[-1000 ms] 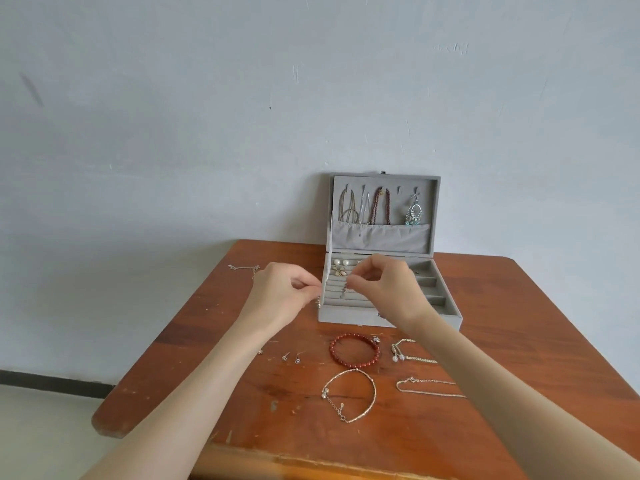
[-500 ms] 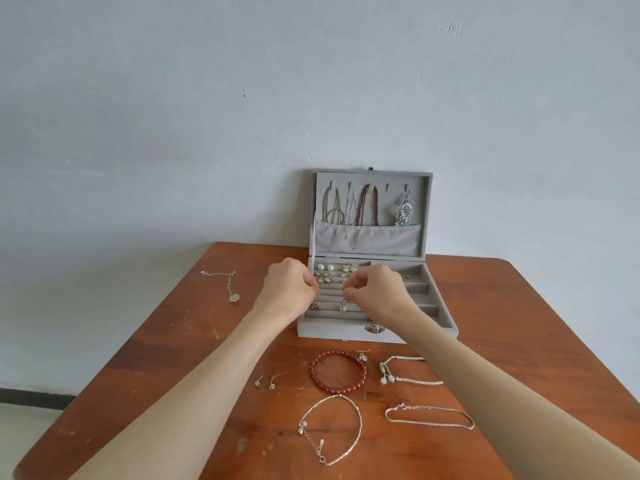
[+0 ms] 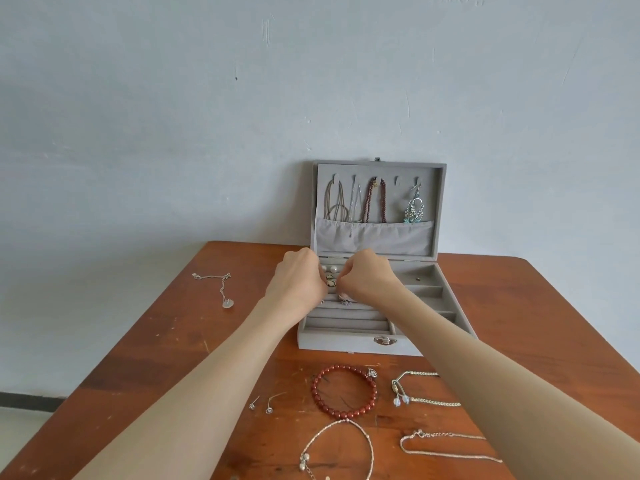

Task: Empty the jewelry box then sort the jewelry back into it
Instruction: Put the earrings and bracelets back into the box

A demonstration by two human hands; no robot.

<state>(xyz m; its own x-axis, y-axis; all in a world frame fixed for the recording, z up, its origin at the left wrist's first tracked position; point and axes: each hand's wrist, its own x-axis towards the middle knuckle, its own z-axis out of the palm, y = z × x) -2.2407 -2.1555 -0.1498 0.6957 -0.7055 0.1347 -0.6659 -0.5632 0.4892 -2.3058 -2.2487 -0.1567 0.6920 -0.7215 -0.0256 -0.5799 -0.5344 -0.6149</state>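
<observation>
A grey jewelry box [image 3: 349,342] stands open at the far middle of the wooden table [image 3: 145,341], its lid [image 3: 438,209] upright against the pale wall [image 3: 242,116]. Inside the lid hang several necklaces [image 3: 375,202] and, toward 3 o'clock of them, a dangling silver earring [image 3: 414,209], above a fabric pocket [image 3: 375,237]. Both hands meet over the ring rolls [image 3: 346,313] in the left part of the box. The left hand [image 3: 298,282] and the right hand [image 3: 370,278] have their fingers curled inward with the tips nearly touching each other over a small piece of jewelry [image 3: 331,281]; whether either hand actually pinches it cannot be told. Pearl studs [image 3: 329,268] sit in the row at 12 o'clock of the fingertips, and a ring [image 3: 345,300] sits in the row at 6 o'clock. On the table at 6 o'clock of the box lies a red bead bracelet [image 3: 344,391], with a silver bangle chain [image 3: 337,448] beyond it toward the near edge. At 9 o'clock of the red bracelet lie two small stud earrings [image 3: 259,405]; at 3 o'clock lies a beaded silver bracelet [image 3: 415,393], and at 5 o'clock a thin chain bracelet [image 3: 446,445]. A pendant necklace [image 3: 221,289] lies well apart at 9 o'clock of the box.
</observation>
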